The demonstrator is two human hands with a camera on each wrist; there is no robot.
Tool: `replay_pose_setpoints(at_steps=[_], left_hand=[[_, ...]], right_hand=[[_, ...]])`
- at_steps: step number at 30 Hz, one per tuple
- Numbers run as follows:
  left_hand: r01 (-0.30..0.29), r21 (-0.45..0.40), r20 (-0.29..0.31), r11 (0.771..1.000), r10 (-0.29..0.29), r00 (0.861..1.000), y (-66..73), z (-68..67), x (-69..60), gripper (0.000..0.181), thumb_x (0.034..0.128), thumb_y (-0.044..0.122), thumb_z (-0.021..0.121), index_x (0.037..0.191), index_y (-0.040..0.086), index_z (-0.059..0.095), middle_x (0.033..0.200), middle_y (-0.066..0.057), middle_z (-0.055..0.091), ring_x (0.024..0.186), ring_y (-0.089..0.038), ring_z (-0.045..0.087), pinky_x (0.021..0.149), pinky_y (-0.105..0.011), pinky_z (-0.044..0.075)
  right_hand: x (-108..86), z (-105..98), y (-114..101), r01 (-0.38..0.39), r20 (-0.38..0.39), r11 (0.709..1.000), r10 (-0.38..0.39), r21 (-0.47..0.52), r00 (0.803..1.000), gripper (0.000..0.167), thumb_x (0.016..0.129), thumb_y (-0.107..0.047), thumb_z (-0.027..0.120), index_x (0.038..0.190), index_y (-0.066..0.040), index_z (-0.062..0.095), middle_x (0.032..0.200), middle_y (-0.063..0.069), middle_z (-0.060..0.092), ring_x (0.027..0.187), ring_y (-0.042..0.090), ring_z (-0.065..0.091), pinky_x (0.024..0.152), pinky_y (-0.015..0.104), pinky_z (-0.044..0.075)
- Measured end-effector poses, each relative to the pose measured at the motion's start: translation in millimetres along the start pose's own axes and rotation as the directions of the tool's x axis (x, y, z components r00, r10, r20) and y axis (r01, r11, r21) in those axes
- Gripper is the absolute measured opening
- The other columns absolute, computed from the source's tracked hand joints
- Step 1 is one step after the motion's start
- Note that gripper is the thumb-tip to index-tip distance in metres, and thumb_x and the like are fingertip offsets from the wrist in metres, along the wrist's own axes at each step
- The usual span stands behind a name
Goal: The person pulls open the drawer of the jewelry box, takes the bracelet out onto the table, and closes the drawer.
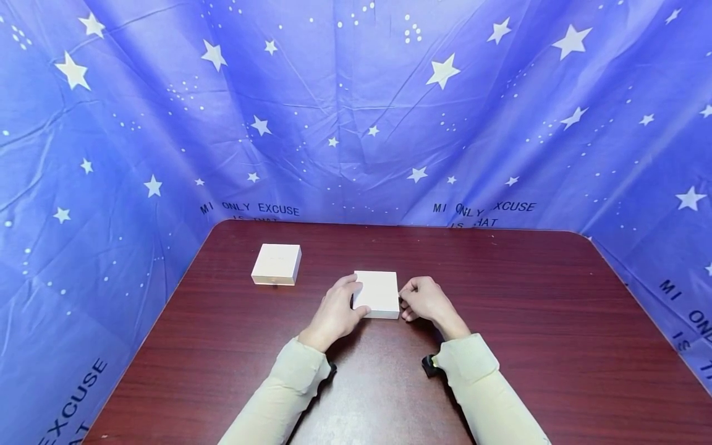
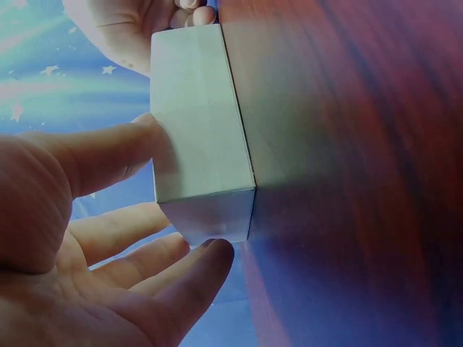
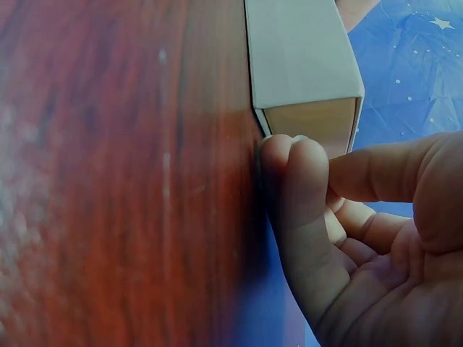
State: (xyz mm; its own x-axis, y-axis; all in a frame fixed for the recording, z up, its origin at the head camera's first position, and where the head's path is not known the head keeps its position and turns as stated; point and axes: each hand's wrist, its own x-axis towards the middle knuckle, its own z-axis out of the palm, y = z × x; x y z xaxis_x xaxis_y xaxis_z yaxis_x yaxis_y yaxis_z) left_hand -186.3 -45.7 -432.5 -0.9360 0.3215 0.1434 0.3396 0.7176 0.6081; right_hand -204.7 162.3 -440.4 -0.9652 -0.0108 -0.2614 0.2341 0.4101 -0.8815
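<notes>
The white box (image 1: 376,293) lies on the table (image 1: 528,296), a little below the middle of the head view. Your left hand (image 1: 335,312) is clamped on its left end, thumb on the near side and fingers round the left end. Your right hand (image 1: 428,301) is at the right end, its fingers bent in close together. You can't tell from here if they pinch anything, because the fingertips hide that spot. The other white box (image 1: 276,262) sits alone, left of the middle.

If your left hand holds too loosely, a tug from the right could slide the whole box. If it squeezes too hard, the sides might bend in. If your right fingertips have only a tiny hold, they could slip off. A crooked tug could twist the box.
</notes>
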Motion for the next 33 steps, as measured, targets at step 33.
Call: replay_pose_setpoints(at_steps=[33], left_hand=[[-0.003,0.032,-0.005,0.999,0.003,1.0,2.7,0.7,-1.4,0.046,0.0814,0.02,0.075,0.121,0.001,0.062,0.137,-0.014,0.05,0.122,-0.033,0.052,0.1,-0.046,0.042]], right_hand=[[-0.1,-2.5,0.9,0.023,-0.033,0.999,-0.024,-0.036,0.999,0.016,0.09,-0.001,0.047,0.086,0.007,0.06,0.071,0.017,0.061,0.049,0.018,0.062,0.049,0.034,0.056]])
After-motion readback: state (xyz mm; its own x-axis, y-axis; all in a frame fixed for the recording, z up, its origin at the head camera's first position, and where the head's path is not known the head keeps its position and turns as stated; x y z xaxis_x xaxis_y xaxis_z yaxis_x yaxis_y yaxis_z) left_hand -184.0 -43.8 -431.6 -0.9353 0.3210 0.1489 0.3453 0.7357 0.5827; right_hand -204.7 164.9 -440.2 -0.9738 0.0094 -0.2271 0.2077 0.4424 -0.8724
